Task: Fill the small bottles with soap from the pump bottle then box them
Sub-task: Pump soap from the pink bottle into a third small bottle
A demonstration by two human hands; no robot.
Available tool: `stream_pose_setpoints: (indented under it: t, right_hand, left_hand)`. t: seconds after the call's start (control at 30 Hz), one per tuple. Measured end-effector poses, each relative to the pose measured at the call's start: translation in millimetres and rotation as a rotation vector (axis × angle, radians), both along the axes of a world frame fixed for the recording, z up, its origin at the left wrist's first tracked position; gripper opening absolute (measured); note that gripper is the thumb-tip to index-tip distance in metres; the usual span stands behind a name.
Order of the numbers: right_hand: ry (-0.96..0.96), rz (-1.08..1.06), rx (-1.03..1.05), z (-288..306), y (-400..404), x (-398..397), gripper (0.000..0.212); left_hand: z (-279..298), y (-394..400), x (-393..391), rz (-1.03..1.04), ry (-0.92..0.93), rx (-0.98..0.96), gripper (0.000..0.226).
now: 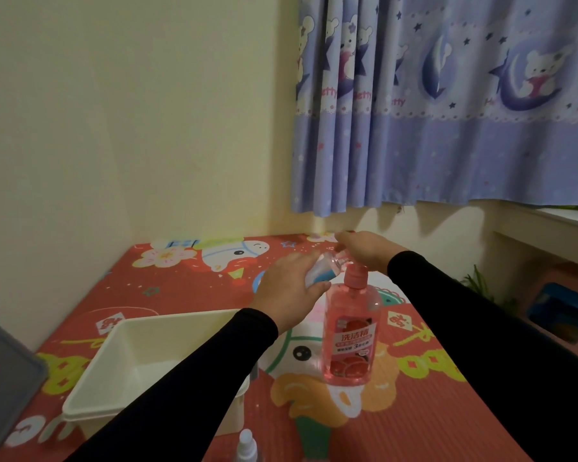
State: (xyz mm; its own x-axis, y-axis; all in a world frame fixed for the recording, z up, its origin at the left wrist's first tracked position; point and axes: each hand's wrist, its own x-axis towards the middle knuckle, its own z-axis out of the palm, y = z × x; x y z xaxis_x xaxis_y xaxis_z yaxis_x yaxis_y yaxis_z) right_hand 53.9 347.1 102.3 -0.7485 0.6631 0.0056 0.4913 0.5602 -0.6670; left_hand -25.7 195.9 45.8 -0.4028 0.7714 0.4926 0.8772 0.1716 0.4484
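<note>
A pink pump bottle (pixel 351 335) of soap stands upright on the red patterned mat (pixel 187 288). My left hand (pixel 291 288) grips a small clear bottle (pixel 324 268), tilted with its mouth toward the pump's spout. My right hand (pixel 364 250) rests on top of the pink pump head (pixel 354 276), palm down. Another small bottle with a white spray cap (pixel 246 445) stands at the bottom edge of the view. A white box (pixel 121 371) sits open on the mat at the lower left, partly hidden by my left sleeve.
A grey lid or tray edge (pixel 4 371) shows at the far left. The wall is behind the mat, with a blue curtain (pixel 447 105) above right. A white ledge (pixel 548 231) and a stool with a bin (pixel 558 308) lie to the right.
</note>
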Motion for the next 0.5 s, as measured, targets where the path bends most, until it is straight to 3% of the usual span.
stream_pose_setpoints:
  t: [0.3, 0.4, 0.5]
  right_hand:
    - [-0.043, -0.003, 0.059, -5, -1, 3, 0.042]
    - [-0.017, -0.030, 0.032, 5, -1, 4, 0.055]
    - [-0.014, -0.021, 0.059, 4, -1, 4, 0.049]
  left_hand:
    - [-2, -2, 5, 0.011, -0.029, 0.004, 0.050]
    - [8, -4, 6, 0.008, -0.017, 0.014, 0.048]
    - [8, -4, 6, 0.016, 0.006, 0.013, 0.050]
